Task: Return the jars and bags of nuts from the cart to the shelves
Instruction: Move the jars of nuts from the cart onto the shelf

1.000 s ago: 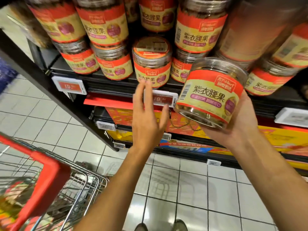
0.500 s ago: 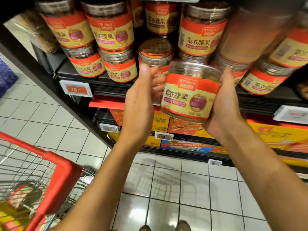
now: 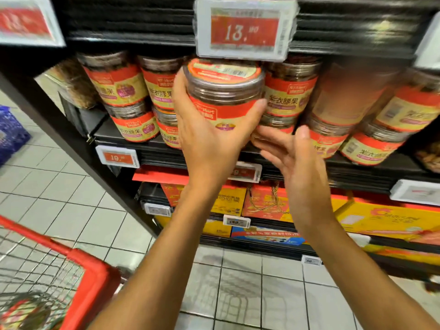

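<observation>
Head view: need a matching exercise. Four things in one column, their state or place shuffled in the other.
Things:
1. left hand
2. right hand
3. cart
4. price tag

State or place:
A. bottom left of the view, red rim
B. grips the jar
C. fixed above the jar, reads 13
D. open, holds nothing

Pairs: 1-B, 2-D, 3-A, 4-C
</observation>
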`<state>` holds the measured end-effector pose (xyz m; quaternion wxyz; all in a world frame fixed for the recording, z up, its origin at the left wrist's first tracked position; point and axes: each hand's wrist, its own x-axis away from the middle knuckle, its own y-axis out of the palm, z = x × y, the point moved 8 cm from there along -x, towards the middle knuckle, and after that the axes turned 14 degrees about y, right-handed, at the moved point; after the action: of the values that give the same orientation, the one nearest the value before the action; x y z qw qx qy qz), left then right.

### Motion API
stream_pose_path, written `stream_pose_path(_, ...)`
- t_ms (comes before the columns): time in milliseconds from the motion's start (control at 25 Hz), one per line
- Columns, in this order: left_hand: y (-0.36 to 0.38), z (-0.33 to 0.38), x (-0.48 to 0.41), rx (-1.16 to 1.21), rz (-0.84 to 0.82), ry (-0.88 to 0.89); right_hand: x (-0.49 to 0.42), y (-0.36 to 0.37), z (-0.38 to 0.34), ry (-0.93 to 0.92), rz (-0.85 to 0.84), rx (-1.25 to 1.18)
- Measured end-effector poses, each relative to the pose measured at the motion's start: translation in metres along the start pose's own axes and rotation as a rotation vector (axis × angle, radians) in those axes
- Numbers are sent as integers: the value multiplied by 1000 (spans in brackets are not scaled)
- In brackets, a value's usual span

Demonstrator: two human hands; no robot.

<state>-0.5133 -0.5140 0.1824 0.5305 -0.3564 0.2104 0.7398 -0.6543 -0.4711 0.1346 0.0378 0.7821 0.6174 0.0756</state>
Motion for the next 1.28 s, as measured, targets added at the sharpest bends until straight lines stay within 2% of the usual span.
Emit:
stream_pose_path(120,16,-16,-11,-116,-37,18,-13,13,8,43,-92,-6)
stream_pose_path(240,33,-37,-11,-247,-188,-95,-29,17,12,87,-80,44)
stream_pose_path(320,30,-41,-5,-218,-211,-56,-34,12,11,79,-18,78)
stream_pose_path(400,8,-36,9,-179,-139,69,-34,9,4,-8,34,108)
stream_pose_path(480,-3,-36,28,-134,-183,135,-34,12,2,-49,41,135)
stream_pose_path(600,6,-49,39,-97,-294,73,-43,17,5,-15,86,156)
stream_pose_path(800,9,-54,34,-107,-329,65,-48,11,1,-57,119,157)
stream_pose_path(880,1,-49,37,-122,-376,38,-39,9,3,-31,134,136)
stream_pose_path(960,-25,-35,39,-169,-349,-11,-22,15,5,23,129,147)
stream_pose_path(1080,-96,1,49,-123,-212,-251,21,54,-3,107,-57,219)
stream_pose_path(1200,-195,43,81,48,57,-621,86,116,-14,151,-372,278)
stream_pose_path(1280,-266,75,106,28,161,-721,135,162,-13,180,-603,301)
